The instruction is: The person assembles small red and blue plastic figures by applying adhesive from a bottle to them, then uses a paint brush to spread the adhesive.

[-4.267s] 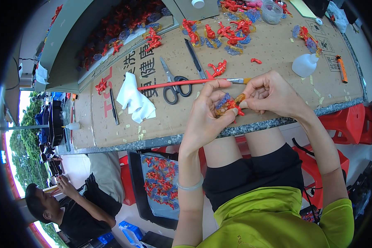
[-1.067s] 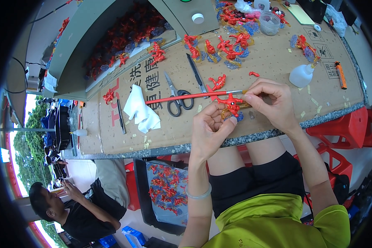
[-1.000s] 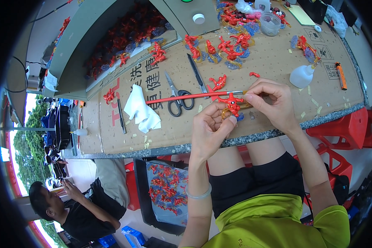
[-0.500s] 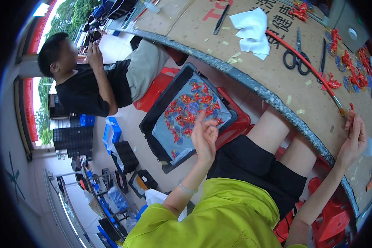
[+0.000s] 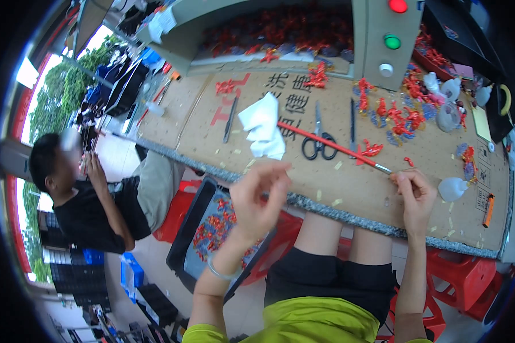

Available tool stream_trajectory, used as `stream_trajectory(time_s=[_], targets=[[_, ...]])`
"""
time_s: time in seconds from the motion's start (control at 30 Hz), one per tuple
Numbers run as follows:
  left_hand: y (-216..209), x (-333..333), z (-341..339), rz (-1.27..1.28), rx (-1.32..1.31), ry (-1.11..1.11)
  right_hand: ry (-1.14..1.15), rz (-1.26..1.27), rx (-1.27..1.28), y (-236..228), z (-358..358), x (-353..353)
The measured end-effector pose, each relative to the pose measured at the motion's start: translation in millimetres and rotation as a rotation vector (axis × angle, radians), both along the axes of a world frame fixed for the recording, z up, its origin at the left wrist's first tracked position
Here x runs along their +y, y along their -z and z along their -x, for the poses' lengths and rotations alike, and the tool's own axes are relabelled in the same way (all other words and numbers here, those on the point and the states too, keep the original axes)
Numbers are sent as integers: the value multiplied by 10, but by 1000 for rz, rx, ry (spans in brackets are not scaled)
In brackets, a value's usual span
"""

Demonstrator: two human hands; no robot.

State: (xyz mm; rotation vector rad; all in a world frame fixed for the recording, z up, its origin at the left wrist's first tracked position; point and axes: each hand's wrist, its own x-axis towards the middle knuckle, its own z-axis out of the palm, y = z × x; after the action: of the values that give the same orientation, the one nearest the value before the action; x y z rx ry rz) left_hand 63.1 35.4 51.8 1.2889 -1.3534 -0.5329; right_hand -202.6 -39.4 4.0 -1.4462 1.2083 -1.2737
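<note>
While our right hand (image 5: 416, 194) rests at the near edge of the table (image 5: 349, 188), its fingers are curled together at the metal tip of a red brush (image 5: 332, 146), which lies slanting across the cardboard top; whether the fingertips actually pinch the tip or only touch it we cannot tell. Our left hand (image 5: 257, 197) hangs off the table, over a tray (image 5: 212, 228) of small red pieces on the floor side, with thumb and forefinger pressed together; anything caught between them is too small to make out. Black scissors (image 5: 319, 143) lie under the brush's shaft, and a crumpled white cloth (image 5: 263, 126) covers its far end. Red ornaments (image 5: 395, 114) are scattered further back, their shapes blurred. A white bottle (image 5: 453, 187) lies just right of our right hand, with an orange cutter (image 5: 488, 210) beyond it near the table's corner. To our left a person (image 5: 91, 194) in black sits with hands raised, partly hidden by the table. Both our forearms are cut off at the lower edge.
</note>
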Motion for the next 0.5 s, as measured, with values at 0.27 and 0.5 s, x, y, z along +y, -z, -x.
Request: stream_trajectory(time_s=[0.27, 0.5], targets=[[-203, -2594, -508, 140, -546, -106, 26, 68, 136, -141, -41, 1], [-66, -4152, -1013, 278, -849, -416, 21, 53, 191, -159, -99, -51]])
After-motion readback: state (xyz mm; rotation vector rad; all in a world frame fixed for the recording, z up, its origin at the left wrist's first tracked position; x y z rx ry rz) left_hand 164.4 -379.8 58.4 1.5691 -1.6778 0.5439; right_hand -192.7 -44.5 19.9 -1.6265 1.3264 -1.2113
